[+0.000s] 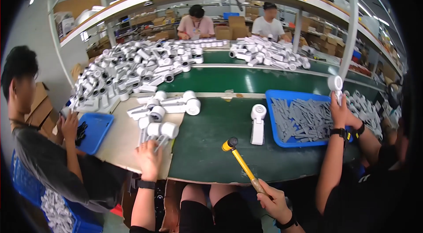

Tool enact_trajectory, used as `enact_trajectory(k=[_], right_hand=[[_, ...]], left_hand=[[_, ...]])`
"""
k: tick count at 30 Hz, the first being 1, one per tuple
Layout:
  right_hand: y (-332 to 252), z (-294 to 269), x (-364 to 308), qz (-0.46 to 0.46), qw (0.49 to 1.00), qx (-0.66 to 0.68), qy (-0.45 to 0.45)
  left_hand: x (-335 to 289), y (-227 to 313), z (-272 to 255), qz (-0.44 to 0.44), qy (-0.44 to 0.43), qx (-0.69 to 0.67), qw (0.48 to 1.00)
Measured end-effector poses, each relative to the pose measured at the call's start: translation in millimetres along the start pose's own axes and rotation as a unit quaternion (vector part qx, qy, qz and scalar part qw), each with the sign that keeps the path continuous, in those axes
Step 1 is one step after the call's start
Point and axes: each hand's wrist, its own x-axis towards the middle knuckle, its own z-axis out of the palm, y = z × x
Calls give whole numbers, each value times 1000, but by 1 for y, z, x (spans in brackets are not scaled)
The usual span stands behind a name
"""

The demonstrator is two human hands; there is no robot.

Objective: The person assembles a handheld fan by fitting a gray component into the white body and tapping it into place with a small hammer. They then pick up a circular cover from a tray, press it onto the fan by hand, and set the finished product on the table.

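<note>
My right hand point(274, 201) is wrapped round the lower handle of a mallet point(242, 162) with a yellow shaft and a black-and-yellow head, held above the bench's front edge. My left hand point(150, 160) is at the near end of a small heap of white handheld units point(156, 113), each with a round head and a flat handle. Its fingers close on the handle of the nearest white unit point(168, 131), partly hidden by them. One more white unit point(258, 123), its slotted round face up, lies alone on the green bench top point(207, 145) ahead of the mallet.
A blue tray point(275, 134) of grey strips is at right, where a co-worker's hands point(339, 112) lift a white unit. On the left another person sits by a blue tray point(103, 129) of black parts. Large white heaps point(132, 63) line the green conveyor point(216, 79); two people sit beyond.
</note>
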Motion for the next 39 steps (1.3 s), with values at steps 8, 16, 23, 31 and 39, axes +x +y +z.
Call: enact_trajectory(k=[8, 16, 23, 31, 39], right_hand=[[15, -31, -29, 75, 988, 45, 123], [31, -37, -43, 72, 974, 113, 184], [32, -53, -54, 40, 967, 140, 209], [35, -45, -44, 39, 978, 128, 162], [13, -25, -10, 47, 998, 48, 22]], left_hand=[[35, 54, 44, 51, 60, 68, 995], [21, 267, 90, 102, -231, -360, 898], [15, 291, 127, 107, -252, -320, 907], [26, 206, 51, -84, -411, -552, 720], [-4, 123, 24, -61, -294, -406, 863]])
